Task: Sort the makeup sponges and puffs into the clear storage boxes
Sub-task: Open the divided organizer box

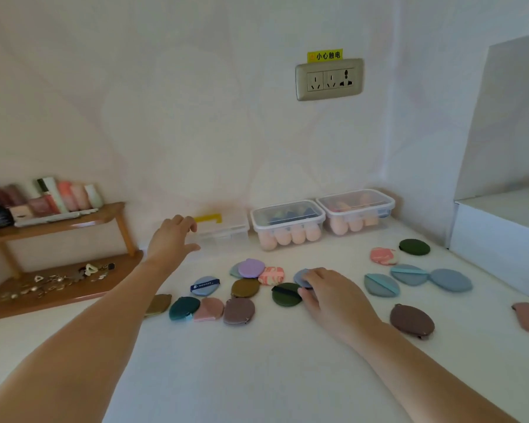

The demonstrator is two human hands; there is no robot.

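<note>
Head view: a white tabletop against a wall, both of the person's bare arms stretched out over it.
Left hand: released, fingers loosely spread and holding nothing, up by the left end of the yellow-handled clear box; blur hides whether it touches.
Right hand: fingers curled down onto a blue-grey puff, grasping its edge, thumb just beside the dark green strapped puff.
Storage boxes: the yellow-handled one sits at the back; right of it the middle lidded box holds peach egg-shaped sponges with darker pieces on top, and touching that, the right lidded box holds more peach sponges.
Loose puffs, centre: lilac puff overlapping another, pink patterned puff, banded blue puff, olive puff, teal puff, mauve puff.
Loose puffs, right: three blue-grey ones in a row, a brown puff nearer me, a dark green round puff farther back.
Left side: wooden shelf with blurred cosmetics above, small metal clips below.
Wall: socket plate under a yellow label.
</note>
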